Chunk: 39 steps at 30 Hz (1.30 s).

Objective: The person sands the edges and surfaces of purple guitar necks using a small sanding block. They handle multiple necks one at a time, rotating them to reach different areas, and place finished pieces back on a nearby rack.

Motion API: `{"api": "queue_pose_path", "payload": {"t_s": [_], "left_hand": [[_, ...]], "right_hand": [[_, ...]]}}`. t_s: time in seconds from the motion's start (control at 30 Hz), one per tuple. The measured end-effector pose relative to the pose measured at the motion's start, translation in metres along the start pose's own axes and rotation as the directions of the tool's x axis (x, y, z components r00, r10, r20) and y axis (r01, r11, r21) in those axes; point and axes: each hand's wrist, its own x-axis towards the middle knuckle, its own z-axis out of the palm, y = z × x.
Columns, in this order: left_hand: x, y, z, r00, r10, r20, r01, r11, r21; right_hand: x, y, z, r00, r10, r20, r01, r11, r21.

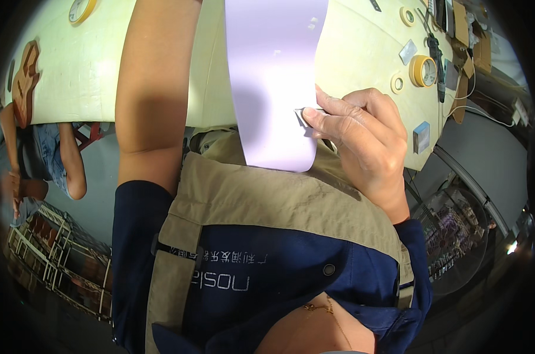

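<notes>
A long pale lilac curved piece lies lengthwise in front of me, reaching from past the top edge of the view down to my tan apron. My right hand is closed at its right edge, thumb and fingers pinching a small thin, light-and-dark piece against the lilac surface; what that piece is, I cannot make out. My left forearm stretches up along the left of the lilac piece and leaves the top of the view, so my left hand is out of sight.
The pale worktable holds tape rolls, a dark tool, a blue block and a brown wooden piece. Another person is at the left edge, beside a metal rack. A fan stands at lower right.
</notes>
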Motion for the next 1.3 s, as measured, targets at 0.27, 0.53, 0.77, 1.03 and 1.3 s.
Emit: {"api": "queue_pose_path", "payload": {"t_s": [0.27, 0.53, 0.77, 1.03, 1.3], "left_hand": [[0.0, -0.003, -0.003, 1.0, 0.01, 0.014, -0.009, 1.0, -0.009], [-0.006, 0.01, -0.002, 1.0, -0.01, 0.012, 0.01, 0.999, 0.038], [0.004, -0.012, -0.006, 0.997, -0.069, -0.039, 0.072, 0.993, 0.089], [0.0, -0.001, -0.005, 0.997, -0.064, -0.042, 0.068, 0.991, 0.113], [0.0, 0.008, -0.004, 0.99, -0.141, -0.01, 0.141, 0.985, 0.103]], "right_hand": [[-0.003, 0.005, 0.0, 0.998, 0.047, 0.033, -0.05, 0.994, 0.096], [-0.005, 0.004, -0.002, 0.99, 0.12, 0.079, -0.133, 0.972, 0.193], [-0.006, 0.002, -0.005, 0.985, 0.158, 0.074, -0.17, 0.961, 0.218], [-0.006, 0.004, 0.0, 1.0, 0.021, -0.01, -0.021, 0.999, 0.046], [-0.007, 0.006, 0.002, 0.996, -0.08, -0.034, 0.079, 0.997, -0.027]]}}
